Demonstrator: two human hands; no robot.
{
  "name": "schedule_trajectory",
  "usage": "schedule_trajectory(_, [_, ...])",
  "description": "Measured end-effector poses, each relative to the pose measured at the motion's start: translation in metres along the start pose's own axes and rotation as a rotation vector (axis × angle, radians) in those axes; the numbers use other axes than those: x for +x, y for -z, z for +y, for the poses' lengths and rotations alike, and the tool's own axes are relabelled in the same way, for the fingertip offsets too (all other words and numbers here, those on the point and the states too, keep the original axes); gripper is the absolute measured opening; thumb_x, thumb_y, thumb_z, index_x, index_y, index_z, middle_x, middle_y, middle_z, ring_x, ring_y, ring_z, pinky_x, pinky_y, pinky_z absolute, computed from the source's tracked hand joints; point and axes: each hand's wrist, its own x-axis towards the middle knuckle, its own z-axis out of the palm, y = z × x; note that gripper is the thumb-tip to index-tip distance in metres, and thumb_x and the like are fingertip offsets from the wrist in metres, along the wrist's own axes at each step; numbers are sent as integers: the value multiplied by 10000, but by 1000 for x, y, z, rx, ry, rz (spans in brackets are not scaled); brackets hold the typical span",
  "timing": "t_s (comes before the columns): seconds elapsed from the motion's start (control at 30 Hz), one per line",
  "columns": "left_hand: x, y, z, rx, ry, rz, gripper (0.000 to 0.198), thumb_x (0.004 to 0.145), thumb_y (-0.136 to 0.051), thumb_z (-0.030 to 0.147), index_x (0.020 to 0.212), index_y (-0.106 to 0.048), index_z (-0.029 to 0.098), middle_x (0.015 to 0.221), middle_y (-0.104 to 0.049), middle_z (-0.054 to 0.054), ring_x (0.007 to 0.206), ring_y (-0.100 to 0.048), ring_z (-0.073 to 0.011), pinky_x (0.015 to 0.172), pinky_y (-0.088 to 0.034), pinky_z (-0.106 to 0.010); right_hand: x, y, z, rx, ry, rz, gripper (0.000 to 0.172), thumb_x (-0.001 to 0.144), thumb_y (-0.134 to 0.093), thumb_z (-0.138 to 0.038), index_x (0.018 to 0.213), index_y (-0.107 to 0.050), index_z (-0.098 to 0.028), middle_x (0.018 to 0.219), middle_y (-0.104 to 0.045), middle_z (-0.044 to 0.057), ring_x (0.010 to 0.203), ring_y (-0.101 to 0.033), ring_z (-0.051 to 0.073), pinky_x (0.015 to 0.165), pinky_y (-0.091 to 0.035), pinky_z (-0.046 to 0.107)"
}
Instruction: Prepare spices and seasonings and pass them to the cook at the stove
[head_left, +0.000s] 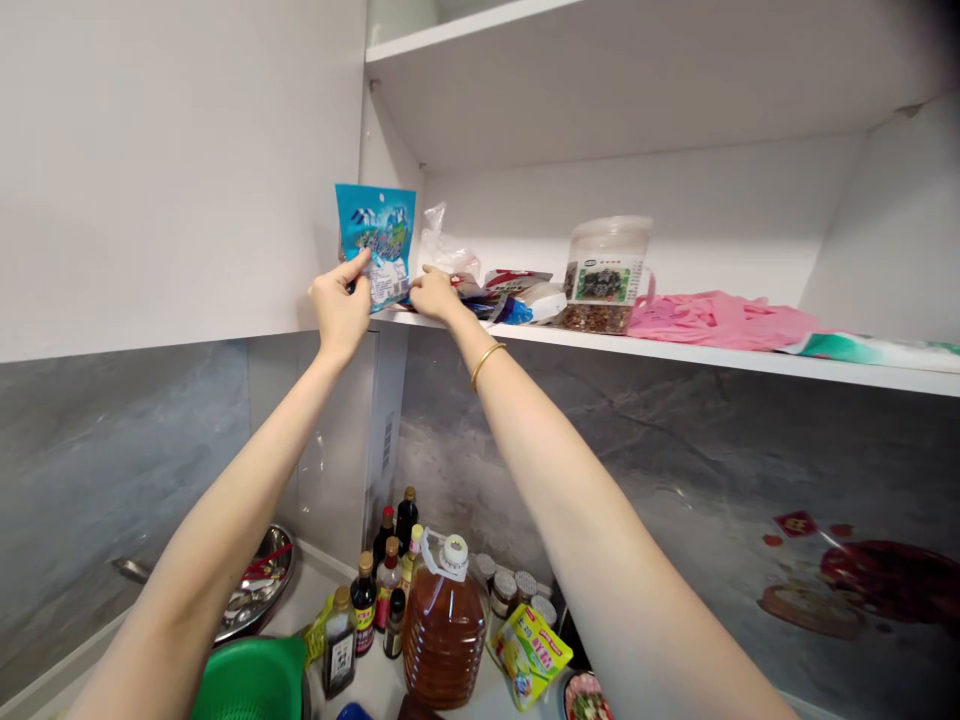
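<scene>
My left hand (341, 312) pinches a blue printed packet (379, 235) by its left side, thumb across the front. The packet stands upright before the left end of the open cabinet shelf (697, 355). At the packet's lower right corner is my right hand (435, 293), wearing a gold bangle (486, 365) on the wrist. Its fingers are curled at the shelf's front edge, and what they grip, if anything, is hidden. Just right of it lie a dark red and silver pouch (517, 281) and a white and blue packet (536, 303). Clear plastic wrapping (442, 245) sits behind.
A lidded plastic jar (607, 275) and pink cloth (720, 318) occupy the shelf. An open cabinet door (180, 170) fills the left. Below stand an oil jug (446, 625), several sauce bottles (364, 605), a yellow pouch (530, 655) and a green colander (251, 680).
</scene>
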Motion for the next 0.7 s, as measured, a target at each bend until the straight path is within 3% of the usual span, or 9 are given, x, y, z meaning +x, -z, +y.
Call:
schedule_trajectory(0.1, [-7,15,17,-84,-1,30,374,805,-539,76,1103,-737,184,1126,-747,-22,1103,-675,-207,1047,-499,-363,-4,4,0,241,116,110,361,825,-375,-124,978,-702,-121,1161,-668,102,1198,-536,271,1029,-421,378])
schedule_trajectory(0.17, [-12,24,23,-138,30,35,358,815,-553,91,1105,-738,191,1135,-743,-27,1108,-675,-212,1043,-505,-368,-14,7,-4,451,179,158,372,869,-317,-163,917,-685,-133,1002,-693,64,1060,-594,234,951,-467,329])
schedule_trajectory(0.3, [-28,37,29,-209,97,36,328,828,-579,140,1109,-736,203,1153,-737,-43,1117,-674,-224,1028,-518,-386,-51,4,-10,829,179,137,358,937,-382,-412,955,-649,-174,1003,-688,43,1014,-615,203,910,-494,308])
schedule_trajectory(0.43, [-44,44,39,-250,119,-20,311,842,-612,210,1134,-719,196,1211,-710,-73,1176,-642,-243,1038,-506,-402,-89,1,-10,1051,180,77,509,771,-631,-632,1047,-646,-203,1050,-710,53,1035,-625,219,920,-517,346])
schedule_trajectory(0.53, [-49,52,52,-238,48,-195,432,775,-737,259,1201,-680,221,1306,-658,-76,1278,-565,-265,1084,-456,-403,-101,9,-12,1083,203,33,533,719,-704,-621,1044,-664,-201,1033,-726,57,999,-641,226,914,-528,363])
schedule_trajectory(0.6, [-48,58,61,-179,-4,-322,500,715,-801,265,1199,-681,232,1293,-667,-72,1284,-557,-285,1110,-424,-423,-98,18,-17,1000,259,-7,488,778,-660,-597,1060,-668,-199,1039,-728,53,1000,-641,225,918,-522,365])
schedule_trajectory(0.63, [-46,61,65,-141,-22,-333,492,709,-807,264,1186,-690,232,1275,-679,-68,1273,-567,-291,1119,-410,-434,-94,23,-20,927,281,-7,450,833,-605,-573,1067,-670,-195,1053,-726,53,1016,-636,223,930,-513,362])
schedule_trajectory(0.7, [-40,69,69,-61,-54,-247,445,737,-781,249,1174,-699,239,1269,-683,-58,1270,-568,-293,1142,-380,-444,-81,32,-27,721,266,66,380,939,-468,-468,1064,-678,-176,1086,-715,63,1061,-621,218,967,-481,360])
